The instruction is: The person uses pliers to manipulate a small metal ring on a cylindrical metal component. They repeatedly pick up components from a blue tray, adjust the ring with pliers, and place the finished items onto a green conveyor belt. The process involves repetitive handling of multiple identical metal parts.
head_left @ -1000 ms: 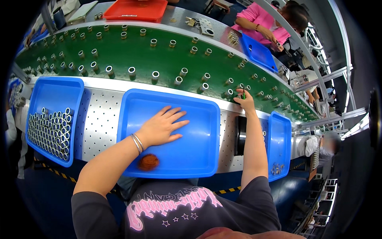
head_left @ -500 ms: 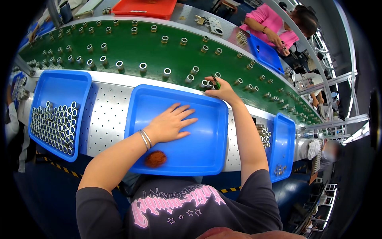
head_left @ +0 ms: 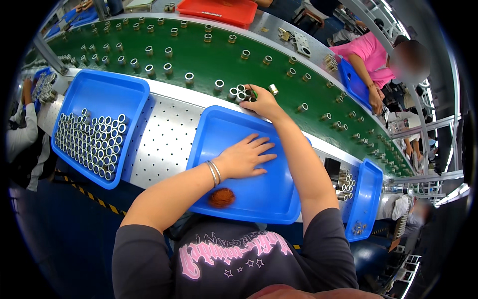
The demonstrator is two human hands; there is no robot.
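Observation:
My left hand [head_left: 243, 158] lies with its fingers spread in the big blue tray [head_left: 294, 199]; nothing is in it. Beside its wrist, a rust-brown scouring pad of tangled fibres [head_left: 221, 198] rests in the same tray. On the near edge of the green belt, my right hand [head_left: 264, 104] curls its thumb and fingers around the right side of a cluster of short metal sleeves [head_left: 240, 94]. They stand upright, touching one another, and my fingers partly hide the rightmost. A small green-and-black thing shows at my fingers; its kind is unclear. One tilted sleeve [head_left: 273, 89] is behind the hand.
Many sleeves stand along the green belt [head_left: 199, 60]. A blue tray [head_left: 142, 89] on the left holds rows of sleeves; another blue tray [head_left: 366, 199] is at the right, beside grouped sleeves [head_left: 347, 182]. Across the belt, a person in pink [head_left: 368, 60] works near a red tray [head_left: 219, 12].
The view has swung, shifting the scene. My right hand has gathered more sleeves into a tight cluster, and a sleeve behind it now tilts. My left hand stays flat in the tray.

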